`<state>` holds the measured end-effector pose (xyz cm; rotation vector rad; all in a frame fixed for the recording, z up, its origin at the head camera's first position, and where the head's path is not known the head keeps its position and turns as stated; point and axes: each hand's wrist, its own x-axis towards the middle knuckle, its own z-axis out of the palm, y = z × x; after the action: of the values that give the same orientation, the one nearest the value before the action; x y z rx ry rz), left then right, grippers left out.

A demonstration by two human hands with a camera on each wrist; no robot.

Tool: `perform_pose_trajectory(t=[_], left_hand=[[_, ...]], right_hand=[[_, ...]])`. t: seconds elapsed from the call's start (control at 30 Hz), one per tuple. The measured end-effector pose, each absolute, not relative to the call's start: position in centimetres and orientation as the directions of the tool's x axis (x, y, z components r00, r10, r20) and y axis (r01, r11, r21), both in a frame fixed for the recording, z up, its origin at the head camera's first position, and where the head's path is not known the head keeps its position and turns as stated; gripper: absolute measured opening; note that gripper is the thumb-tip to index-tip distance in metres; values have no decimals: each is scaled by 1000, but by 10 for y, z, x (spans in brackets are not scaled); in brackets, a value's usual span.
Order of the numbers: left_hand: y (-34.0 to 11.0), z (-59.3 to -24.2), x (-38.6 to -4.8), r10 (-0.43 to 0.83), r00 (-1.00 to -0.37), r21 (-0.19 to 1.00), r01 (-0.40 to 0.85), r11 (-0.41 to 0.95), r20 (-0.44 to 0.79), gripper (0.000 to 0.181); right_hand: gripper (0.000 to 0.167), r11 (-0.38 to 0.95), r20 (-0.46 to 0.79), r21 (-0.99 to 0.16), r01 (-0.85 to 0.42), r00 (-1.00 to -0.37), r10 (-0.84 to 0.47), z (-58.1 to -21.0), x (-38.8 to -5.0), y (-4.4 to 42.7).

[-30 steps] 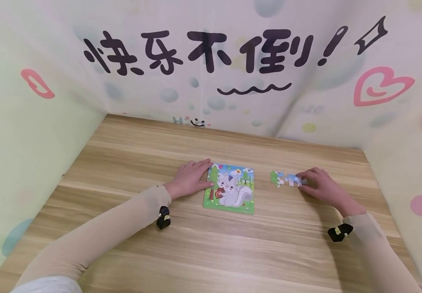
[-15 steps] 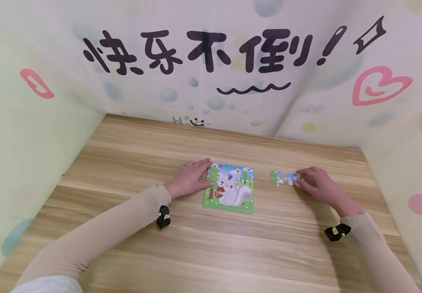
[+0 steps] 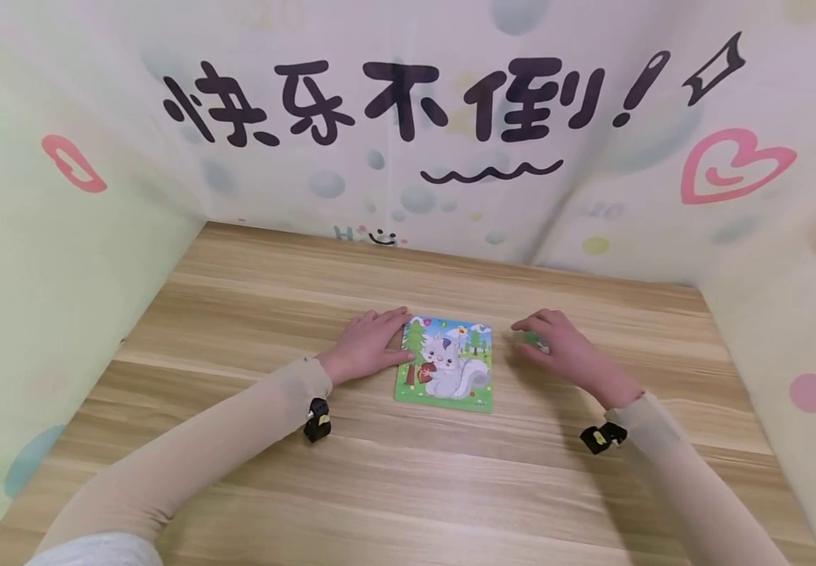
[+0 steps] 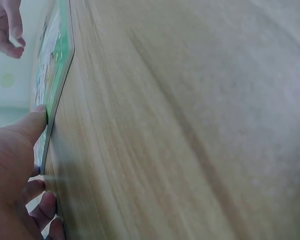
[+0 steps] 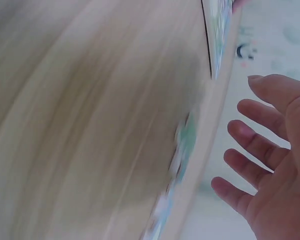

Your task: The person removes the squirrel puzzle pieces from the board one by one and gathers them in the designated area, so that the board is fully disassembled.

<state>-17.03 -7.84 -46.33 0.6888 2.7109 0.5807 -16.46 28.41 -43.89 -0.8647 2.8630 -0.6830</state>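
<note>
A square jigsaw puzzle (image 3: 445, 368) with a squirrel picture lies flat on the table. My left hand (image 3: 364, 346) rests at its left edge, fingers stretched toward the top corner. In the left wrist view its thumb (image 4: 34, 124) presses on the puzzle's face near the rim. Just right of the puzzle, my right hand (image 3: 572, 352) hovers over loose puzzle pieces (image 3: 537, 341), mostly hidden beneath it in the head view. The right wrist view shows its fingers (image 5: 257, 142) spread and holding nothing, apart from a blurred green piece (image 5: 187, 137) and bluish ones (image 5: 160, 215).
The wood-grain table (image 3: 394, 487) runs back to a printed curtain (image 3: 394, 181) with large black characters. More pale curtain (image 3: 61, 299) encloses the left side and the right side. Black cameras are strapped to both wrists.
My right hand has moved left from the far end of the loose pieces and now covers most of them in the head view. The left hand and the puzzle have stayed put.
</note>
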Motion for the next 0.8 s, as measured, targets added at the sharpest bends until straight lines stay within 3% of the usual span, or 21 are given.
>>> perform_pose_trajectory(t=[0.37, 0.8], left_hand=[[-78, -461, -171, 512, -841, 436, 401, 806, -173, 80], [-78, -466, -171, 512, -844, 433, 406, 805, -160, 80]], right_hand=[[36, 707, 10, -426, -564, -785, -620, -456, -170, 241], [45, 733, -135, -442, -516, -770, -623, -445, -171, 223]])
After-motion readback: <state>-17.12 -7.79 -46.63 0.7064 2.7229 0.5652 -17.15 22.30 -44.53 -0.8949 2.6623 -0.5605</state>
